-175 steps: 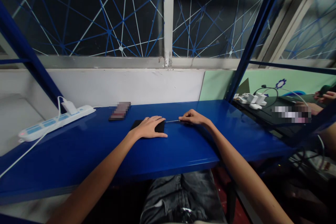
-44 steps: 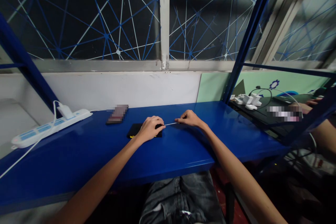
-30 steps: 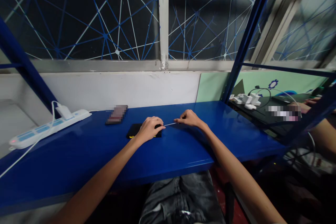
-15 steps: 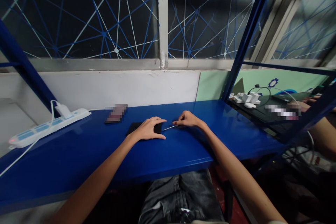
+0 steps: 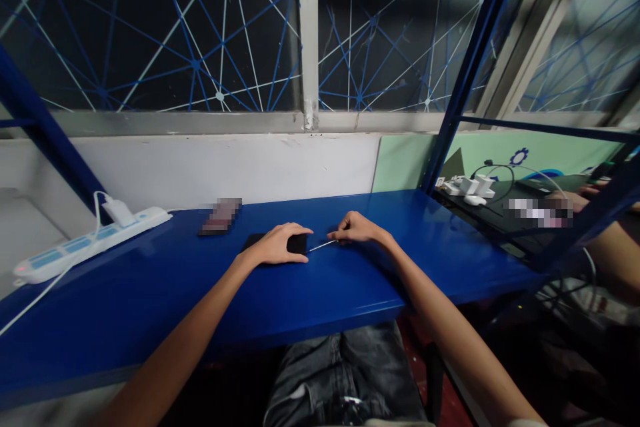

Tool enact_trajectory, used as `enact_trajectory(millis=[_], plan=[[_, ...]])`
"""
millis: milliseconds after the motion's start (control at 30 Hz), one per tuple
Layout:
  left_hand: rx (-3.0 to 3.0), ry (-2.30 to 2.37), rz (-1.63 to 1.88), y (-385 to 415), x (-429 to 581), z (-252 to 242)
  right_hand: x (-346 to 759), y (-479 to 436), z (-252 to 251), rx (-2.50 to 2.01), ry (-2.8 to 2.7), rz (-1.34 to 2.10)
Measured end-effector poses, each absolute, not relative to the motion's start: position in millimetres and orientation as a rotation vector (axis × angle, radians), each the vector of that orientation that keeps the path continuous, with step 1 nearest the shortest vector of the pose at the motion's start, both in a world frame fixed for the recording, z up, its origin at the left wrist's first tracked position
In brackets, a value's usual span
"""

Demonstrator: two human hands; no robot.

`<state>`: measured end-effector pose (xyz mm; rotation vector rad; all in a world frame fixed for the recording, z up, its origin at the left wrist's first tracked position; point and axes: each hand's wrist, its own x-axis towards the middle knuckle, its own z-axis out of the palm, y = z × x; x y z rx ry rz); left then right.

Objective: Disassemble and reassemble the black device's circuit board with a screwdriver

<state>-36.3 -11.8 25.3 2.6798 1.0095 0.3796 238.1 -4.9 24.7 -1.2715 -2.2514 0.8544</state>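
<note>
My left hand (image 5: 277, 244) lies flat, fingers stretched, on a flat black object (image 5: 298, 243) on the blue table (image 5: 320, 287). My right hand (image 5: 356, 229) is closed in a pinch on a thin metal tool (image 5: 321, 245), whose tip points at the right edge of the black object. Most of the black object is hidden under my left hand.
A white power strip (image 5: 90, 240) with a plugged charger lies at the left. A blurred flat device (image 5: 220, 215) rests behind my left hand. Right of a blue post (image 5: 465, 73), another person's hands work at a desk with white chargers (image 5: 470, 187) and cables.
My left hand went from a curled grip at the black object's right end to lying flat on it. The tool's tip dropped lower toward the table.
</note>
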Motion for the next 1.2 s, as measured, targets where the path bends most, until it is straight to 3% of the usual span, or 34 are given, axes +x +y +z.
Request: enact_trajectory(millis=[400, 867, 1200], plan=[[2.684, 1.015, 0.425, -8.9, -37.5, 21.9, 242.6, -9.4, 30.5, -1.206, -2.298, 0.957], [2.697, 1.049, 0.439, -5.4, -38.8, 15.5, 249.2, -1.3, 23.1, -1.049, -2.188, 1.351], [2.714, 1.037, 0.404, -5.6, -38.7, 16.7, 248.2, -4.9, 28.1, -1.104, -2.206, 1.279]])
